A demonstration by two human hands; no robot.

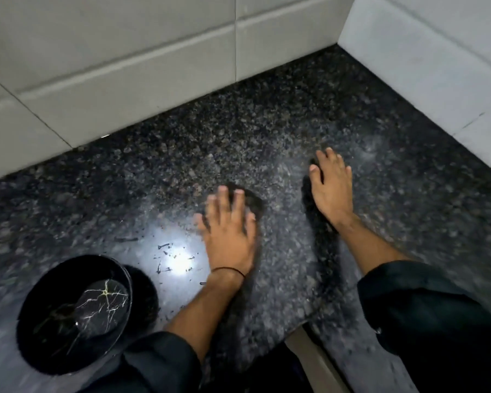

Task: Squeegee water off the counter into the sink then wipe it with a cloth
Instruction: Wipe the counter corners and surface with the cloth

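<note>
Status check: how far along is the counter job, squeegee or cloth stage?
No squeegee or cloth is identifiable. Done: unclear, though the granite counter looks mostly free of pooled water. In hand: the left hand presses flat, fingers spread, on something dark, too blurred to name; the right hand lies flat on the stone. Left: droplets remain beside the black marbled bowl.
</note>
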